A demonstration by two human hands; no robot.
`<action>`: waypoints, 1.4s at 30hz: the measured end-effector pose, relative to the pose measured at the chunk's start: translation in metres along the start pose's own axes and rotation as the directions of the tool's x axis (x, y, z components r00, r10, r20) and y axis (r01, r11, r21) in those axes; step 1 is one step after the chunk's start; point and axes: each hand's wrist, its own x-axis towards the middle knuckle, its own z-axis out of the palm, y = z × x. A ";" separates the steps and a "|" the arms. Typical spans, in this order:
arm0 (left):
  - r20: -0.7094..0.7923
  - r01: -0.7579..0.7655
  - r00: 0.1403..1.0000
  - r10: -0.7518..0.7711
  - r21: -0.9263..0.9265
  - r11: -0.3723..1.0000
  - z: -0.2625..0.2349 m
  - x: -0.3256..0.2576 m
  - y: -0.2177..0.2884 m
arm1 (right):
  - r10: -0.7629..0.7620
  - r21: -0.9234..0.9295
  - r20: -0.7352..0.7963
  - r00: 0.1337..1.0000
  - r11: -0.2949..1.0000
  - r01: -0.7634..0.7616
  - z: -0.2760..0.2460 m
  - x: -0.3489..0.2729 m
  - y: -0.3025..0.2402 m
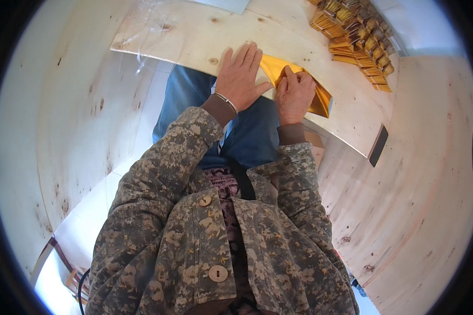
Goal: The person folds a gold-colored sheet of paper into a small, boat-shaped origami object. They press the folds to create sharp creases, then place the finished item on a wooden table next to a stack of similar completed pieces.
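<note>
A shiny gold sheet of foil paper lies on the wooden table near its front edge, its right part raised into a fold. My right hand is closed on the sheet with fingers bent; the fingertips pinch the foil near its middle. To the left, my left hand rests flat on the board, fingers stretched out and thumb apart. Its fingertips lie just beside the sheet's left edge, and nothing is in it.
Bundles of folded gold paper pieces stand in rows at the table's far right. Clear plastic film lies at the far left. A dark strip sits at the right front corner. Tall wooden panels flank both sides.
</note>
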 end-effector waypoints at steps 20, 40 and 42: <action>0.226 -0.477 0.844 0.486 -0.095 0.874 -0.016 -0.012 0.007 | 0.083 0.318 -0.017 0.996 0.945 -0.074 -0.004 0.001 0.010; 0.260 -0.515 0.798 0.544 -0.175 0.839 -0.013 -0.023 0.010 | 0.063 0.305 -0.002 0.998 0.951 -0.059 -0.023 0.006 -0.006; 0.239 -0.514 0.804 0.544 -0.180 0.839 -0.013 -0.023 0.011 | 0.053 0.355 -0.027 0.998 0.934 -0.040 -0.038 0.004 -0.015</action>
